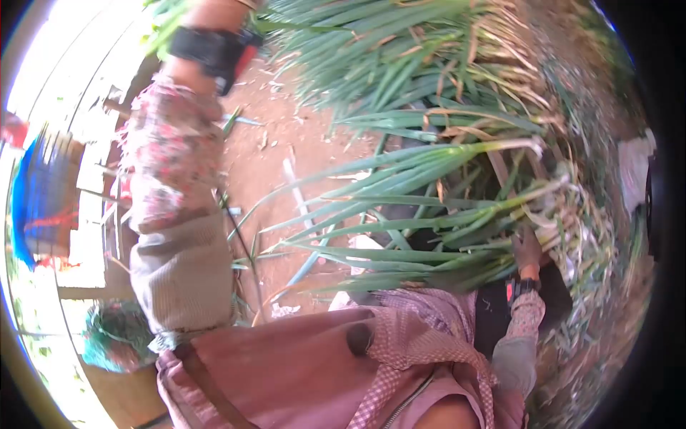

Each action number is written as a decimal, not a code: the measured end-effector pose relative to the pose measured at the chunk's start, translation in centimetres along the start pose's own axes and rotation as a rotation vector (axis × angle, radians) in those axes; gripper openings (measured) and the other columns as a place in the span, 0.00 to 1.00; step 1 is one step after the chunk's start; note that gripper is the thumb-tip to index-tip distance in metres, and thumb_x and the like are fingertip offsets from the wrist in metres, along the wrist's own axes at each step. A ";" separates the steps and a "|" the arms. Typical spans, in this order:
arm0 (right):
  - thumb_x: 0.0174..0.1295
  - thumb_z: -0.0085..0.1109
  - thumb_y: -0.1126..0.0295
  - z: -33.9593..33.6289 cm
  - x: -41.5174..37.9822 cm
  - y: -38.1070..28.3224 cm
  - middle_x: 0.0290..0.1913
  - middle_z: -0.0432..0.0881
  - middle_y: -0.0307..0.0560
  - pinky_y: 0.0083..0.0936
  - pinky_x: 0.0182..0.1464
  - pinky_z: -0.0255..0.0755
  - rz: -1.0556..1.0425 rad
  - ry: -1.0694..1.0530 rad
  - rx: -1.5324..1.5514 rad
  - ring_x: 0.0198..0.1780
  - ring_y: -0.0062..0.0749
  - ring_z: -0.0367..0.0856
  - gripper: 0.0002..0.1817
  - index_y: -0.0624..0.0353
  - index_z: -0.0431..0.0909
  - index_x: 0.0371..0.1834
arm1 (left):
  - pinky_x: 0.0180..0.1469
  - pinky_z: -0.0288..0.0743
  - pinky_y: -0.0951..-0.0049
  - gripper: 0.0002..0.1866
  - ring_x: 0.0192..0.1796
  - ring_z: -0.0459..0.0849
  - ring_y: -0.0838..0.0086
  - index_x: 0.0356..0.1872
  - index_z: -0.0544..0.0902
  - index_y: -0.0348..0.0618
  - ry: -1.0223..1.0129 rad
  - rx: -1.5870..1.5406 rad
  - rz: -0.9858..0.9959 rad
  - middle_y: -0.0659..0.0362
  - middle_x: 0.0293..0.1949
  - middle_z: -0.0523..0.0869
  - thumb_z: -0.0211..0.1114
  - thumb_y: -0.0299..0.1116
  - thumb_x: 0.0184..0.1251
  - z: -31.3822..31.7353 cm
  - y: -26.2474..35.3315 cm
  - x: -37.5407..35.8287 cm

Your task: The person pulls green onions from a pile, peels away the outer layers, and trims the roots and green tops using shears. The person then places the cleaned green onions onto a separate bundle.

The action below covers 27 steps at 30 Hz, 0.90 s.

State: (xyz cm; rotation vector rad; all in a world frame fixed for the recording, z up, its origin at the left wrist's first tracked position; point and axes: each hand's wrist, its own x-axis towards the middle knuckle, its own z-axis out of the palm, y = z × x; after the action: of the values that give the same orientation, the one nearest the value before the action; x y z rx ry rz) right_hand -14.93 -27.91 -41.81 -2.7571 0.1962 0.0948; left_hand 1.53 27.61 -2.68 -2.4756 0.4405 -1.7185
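At the right, my right hand [527, 250], which looks dark and perhaps gloved, is closed around the pale lower stems of a bunch of spring onions [457, 261]. The long green leaves of that bunch point left across my lap. My left arm [179, 164], in a floral sleeve with a black wrist strap [213, 53], reaches to the top edge. Only the base of my left hand [218, 14] shows there; its fingers are cut off. Single spring onions [468, 152] with whitish root ends lie just beyond my right hand.
A big heap of spring onions [371, 57] covers the top middle. Stripped leaves and peelings [586, 264] litter the right side. Bare brown soil [268, 129] with scraps lies between. On the left are a blue item [28, 200] and a green net bundle [118, 336].
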 end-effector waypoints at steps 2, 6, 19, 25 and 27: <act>0.65 0.57 0.59 -0.1 0.0 -0.6 0.53 0.85 0.58 0.44 0.54 0.77 -0.021 -0.008 -0.125 0.54 0.56 0.84 0.23 0.55 0.77 0.61 | 0.41 0.84 0.54 0.23 0.41 0.88 0.48 0.57 0.75 0.45 -0.095 0.169 0.105 0.42 0.50 0.83 0.69 0.33 0.60 0.2 -0.6 -3.7; 0.67 0.53 0.60 1.4 0.8 1.2 0.52 0.85 0.59 0.47 0.54 0.75 -0.085 0.007 -0.265 0.54 0.59 0.82 0.21 0.55 0.77 0.60 | 0.40 0.82 0.51 0.20 0.40 0.88 0.49 0.57 0.74 0.50 -0.678 0.041 -0.259 0.48 0.41 0.87 0.66 0.41 0.66 -2.5 1.8 -14.8; 0.71 0.52 0.62 0.4 0.9 0.3 0.57 0.83 0.58 0.43 0.59 0.73 -0.118 -0.046 -0.246 0.58 0.56 0.80 0.19 0.57 0.77 0.61 | 0.42 0.82 0.49 0.13 0.43 0.89 0.46 0.52 0.76 0.45 -1.336 0.283 -0.961 0.46 0.37 0.88 0.57 0.33 0.68 -18.1 -9.2 -47.7; 0.70 0.53 0.62 -0.1 1.3 -0.1 0.59 0.82 0.60 0.43 0.61 0.71 -0.060 -0.121 -0.212 0.61 0.57 0.79 0.21 0.60 0.77 0.61 | 0.60 0.73 0.43 0.43 0.59 0.82 0.49 0.69 0.67 0.53 -1.060 0.742 -0.666 0.49 0.59 0.83 0.75 0.55 0.55 -23.1 -16.2 -49.4; 0.71 0.52 0.63 -0.4 0.9 -0.6 0.59 0.82 0.58 0.42 0.61 0.71 -0.111 -0.085 -0.262 0.60 0.56 0.79 0.20 0.60 0.76 0.61 | 0.58 0.74 0.46 0.42 0.61 0.81 0.52 0.68 0.69 0.53 -1.365 0.583 -0.934 0.50 0.59 0.82 0.75 0.57 0.55 -21.3 -13.5 -47.3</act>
State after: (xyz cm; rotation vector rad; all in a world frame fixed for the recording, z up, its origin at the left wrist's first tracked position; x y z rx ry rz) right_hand -13.93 -27.60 -41.25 -3.0101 0.0072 0.2229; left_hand -31.04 55.92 -34.38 -2.6796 -1.2249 0.2040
